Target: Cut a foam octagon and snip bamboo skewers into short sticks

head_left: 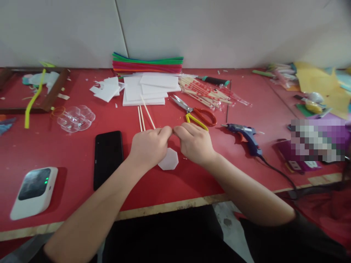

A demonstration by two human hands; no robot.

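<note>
My left hand (150, 145) and my right hand (195, 143) are closed in front of me, thumbs and fingertips nearly meeting. Whatever they pinch is too small or hidden to make out. Thin wooden sticks (148, 112) extend beyond my left hand; one slants toward its knuckles, and their near ends are hidden. A white octagonal piece (169, 160) lies on the red table (175, 186) below my hands, partly covered by the left one. Just past my right hand lie scissors (196, 112) with red and yellow handles.
A black phone (108, 157) and white device (35, 191) lie left. White sheets (137, 91), wrapped sticks (205, 91) and coloured pipe cleaners (148, 65) are behind. A clear palette (76, 118) is left; a blue glue gun (245, 137) with its cable lies right.
</note>
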